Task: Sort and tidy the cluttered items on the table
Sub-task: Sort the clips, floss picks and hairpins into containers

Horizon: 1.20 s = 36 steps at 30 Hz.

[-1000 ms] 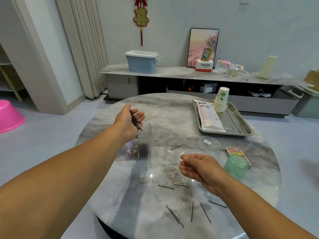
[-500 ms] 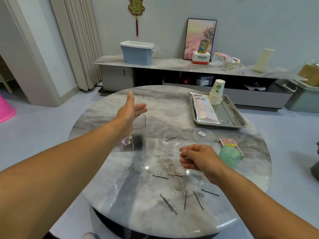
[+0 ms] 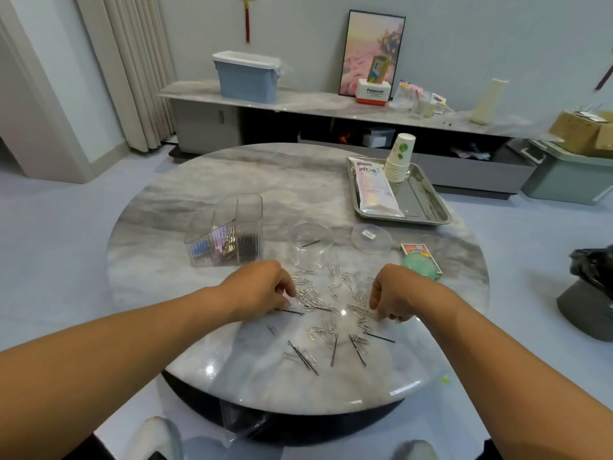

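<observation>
While paper clips point(image 3: 318, 300) and hairpins point(image 3: 333, 350) litter the tabletop point(image 3: 199, 293), both hands reach in.
Left hand point(image 3: 262, 290) and right hand point(image 3: 394, 295) curl fingertips onto clips just before the clear round jar point(image 3: 310, 249); whether either grips anything is hidden.

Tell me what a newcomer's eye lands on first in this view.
First, the two hands low over the round marble table: the left hand and the right hand, fingers curled down into a scatter of silver paper clips and black hairpins. Behind them stands a clear divided organizer, and at the far right a metal tray bears stacked paper cups.
</observation>
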Available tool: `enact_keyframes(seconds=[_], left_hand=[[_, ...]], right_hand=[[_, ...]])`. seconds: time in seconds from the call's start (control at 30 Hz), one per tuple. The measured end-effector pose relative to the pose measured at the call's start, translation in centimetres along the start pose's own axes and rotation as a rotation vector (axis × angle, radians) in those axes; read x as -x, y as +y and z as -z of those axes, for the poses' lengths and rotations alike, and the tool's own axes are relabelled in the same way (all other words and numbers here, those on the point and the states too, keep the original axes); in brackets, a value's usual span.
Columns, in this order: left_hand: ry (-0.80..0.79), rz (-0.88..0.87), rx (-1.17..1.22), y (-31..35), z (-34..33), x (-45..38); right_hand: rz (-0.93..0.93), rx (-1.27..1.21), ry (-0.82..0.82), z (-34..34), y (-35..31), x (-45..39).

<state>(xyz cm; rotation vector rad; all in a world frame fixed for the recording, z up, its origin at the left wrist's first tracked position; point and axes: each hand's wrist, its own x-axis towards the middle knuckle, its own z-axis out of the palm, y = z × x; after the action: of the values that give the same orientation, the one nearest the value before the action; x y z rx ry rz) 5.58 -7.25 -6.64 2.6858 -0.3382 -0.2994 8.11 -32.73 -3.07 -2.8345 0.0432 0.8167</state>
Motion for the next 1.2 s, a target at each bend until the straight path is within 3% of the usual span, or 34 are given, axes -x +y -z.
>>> enact_keyframes(seconds=[0.33,0.5,0.73,0.83,1.03,1.2], left_hand=[[0.019,0.053,-0.113,0.0,-2.3,-0.7],[-0.025,0.003,-0.263,0.5,-3.0,-0.7],[0.044,0.112,0.264,0.7,-2.9,-1.7],[0.051,0.116,0.356,0.8,-2.9,-1.9],[-0.082,0.000,0.161,1.0,-3.6,-2.3],[-0.117,-0.118,0.027,1.7,-4.1,-2.5]], right_hand=[[0.038,0.142,-0.129,-0.8,1.1,1.2],[0.149,0.328,-0.038,-2.4,0.7,1.2],[0.190,0.366,0.070,-2.7,0.9,0.8],[0.218,0.269,0.135,-2.1,0.7,0.4],[0.181,0.437,0.029,-1.7,0.3,1.6],[0.223,0.493,0.058,-2.7,0.0,1.6]])
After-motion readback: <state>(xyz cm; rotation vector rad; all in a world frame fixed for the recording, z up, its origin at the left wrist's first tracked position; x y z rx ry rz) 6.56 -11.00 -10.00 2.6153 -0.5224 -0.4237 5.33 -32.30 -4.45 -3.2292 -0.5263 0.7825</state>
